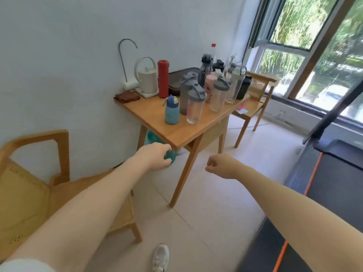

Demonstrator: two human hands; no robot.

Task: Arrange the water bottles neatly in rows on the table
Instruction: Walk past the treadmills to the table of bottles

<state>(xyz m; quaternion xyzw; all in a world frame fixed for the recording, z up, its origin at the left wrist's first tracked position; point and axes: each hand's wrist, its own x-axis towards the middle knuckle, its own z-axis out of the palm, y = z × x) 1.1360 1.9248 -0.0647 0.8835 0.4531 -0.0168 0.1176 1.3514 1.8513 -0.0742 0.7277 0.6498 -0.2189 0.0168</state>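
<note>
Step in hand, as judged: approach only; no bottle is touched yet. The wooden desk (182, 132) is seen ahead w/ a loose cluster of water bottles, not in rows. At the cluster's 7 o'clock edge a small blue kids' bottle (172, 110) stands apart; just at its 3 o'clock a clear bottle w/ grey lid (195, 105) is placed, w/ a smoky grey bottle (185, 93) touching or nearly so behind it. Toward 1 o'clock more are crowded: a clear shaker w/ grey cap (219, 95), a tall clear bottle w/ loop handle (235, 85), a pink one (210, 83), dark-lidded ones behind. A red flask (163, 79) is set at 11 o'clock beside a white kettle (147, 79).

Left hand (155, 156) is held out short of the desk's near corner, fingers loosely curled, nothing grasped. Right hand (220, 165) is loosely clenched, empty, in mid-air well short of the desk.

Next move, prob.: the desk must be closed on, then the nearest bottles gripped round the body, one per hand, and spaced along the front edge; tall clear ones look tippy, so low grips are advised.
</note>
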